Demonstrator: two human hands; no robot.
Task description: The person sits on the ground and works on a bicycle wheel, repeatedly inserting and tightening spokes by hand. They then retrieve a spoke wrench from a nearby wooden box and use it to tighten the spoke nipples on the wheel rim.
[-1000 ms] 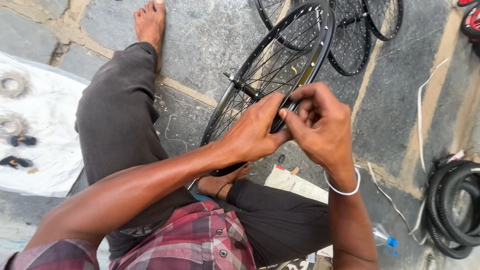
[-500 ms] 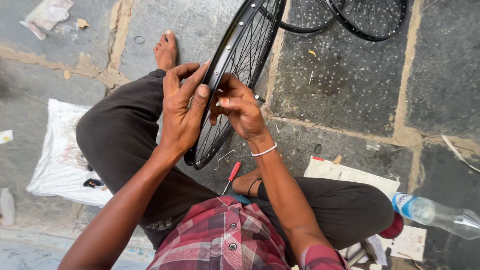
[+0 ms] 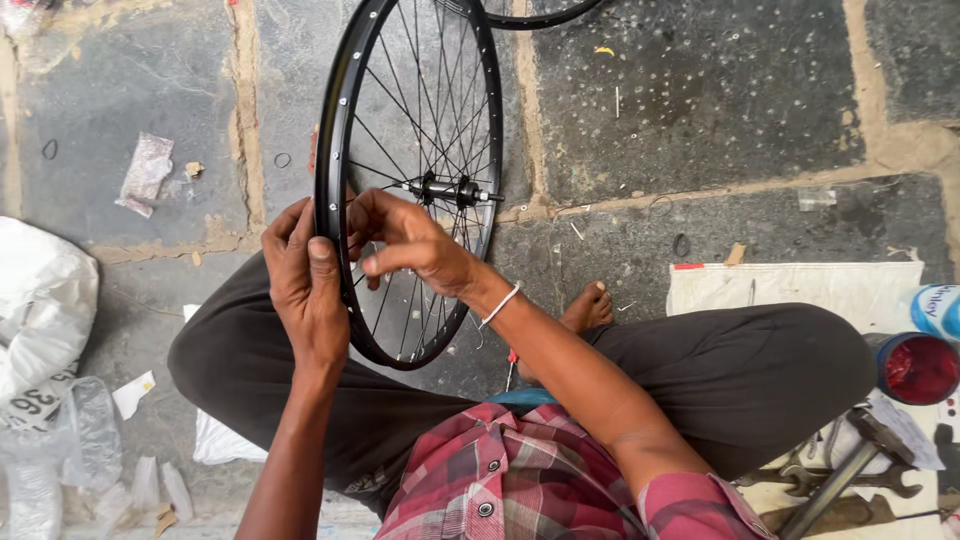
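At the far left a white sack [image 3: 40, 300] lies on the stone floor [image 3: 700, 110], with crumpled clear plastic [image 3: 70, 440] just below it and a scrap of paper [image 3: 147, 172] further up on the slabs. Next comes the left hand [image 3: 305, 285], which grips the black rim of a bicycle wheel [image 3: 335, 150] from the outside, thumb lying along the rim's face and fingers wrapped behind it. The wheel stands upright on its edge, its lower arc resting against the person's dark trousers [image 3: 750, 370] at the left knee, its top leaving the upper edge of the view. Just to the right, the right hand [image 3: 410, 240] reaches in among the spokes below the hub [image 3: 450, 190], fingers half curled and pinching near a spoke; whether anything small sits between the fingertips cannot be told. A thin white bangle [image 3: 498, 305] circles that wrist. The person sits cross-legged in a red checked shirt [image 3: 520, 480], one bare foot [image 3: 590, 305] showing beyond the right forearm. At the top, part of a second black rim [image 3: 530, 18] lies on the floor. Further right a pale sheet [image 3: 800, 285] is spread on the slabs, and at the right edge stand a red round tin [image 3: 918, 368] and a blue-labelled bottle [image 3: 938, 310], with spanners [image 3: 800, 480] and a hammer [image 3: 850, 450] lying below them.
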